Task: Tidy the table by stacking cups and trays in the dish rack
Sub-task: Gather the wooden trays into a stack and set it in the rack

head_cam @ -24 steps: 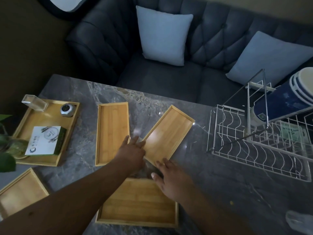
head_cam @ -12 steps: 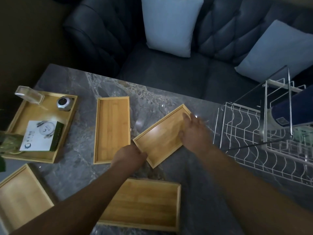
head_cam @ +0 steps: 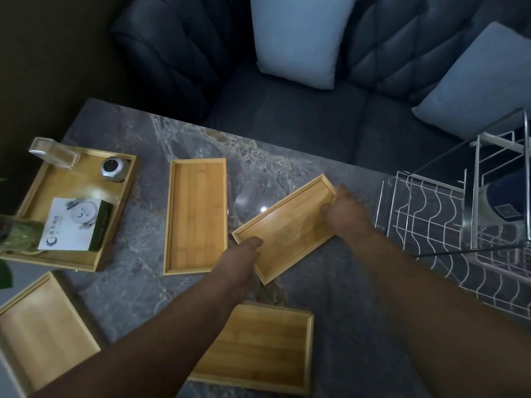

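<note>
A narrow bamboo tray point(head_cam: 287, 228) lies slanted at the middle of the grey marble table point(head_cam: 138, 282). My left hand point(head_cam: 240, 255) grips its near left corner and my right hand point(head_cam: 346, 215) grips its far right end. A second narrow tray point(head_cam: 196, 215) lies to the left. A wider tray point(head_cam: 258, 349) sits in front, partly under my left forearm. The white wire dish rack point(head_cam: 425, 214) stands at the right, with a dark blue cup point(head_cam: 500, 202) lying in its upper tier.
A large tray point(head_cam: 66, 179) at the left holds a white box point(head_cam: 73, 225), a small round silver device point(head_cam: 114, 169) and a clear glass point(head_cam: 53, 153). Another tray point(head_cam: 37, 331) lies at the near left corner. A dark sofa point(head_cam: 287, 110) with pale cushions runs behind the table.
My right hand moved from the near tray to the far end of the slanted tray and closed on it. My left hand took hold of its near corner. The tray has turned slightly.
</note>
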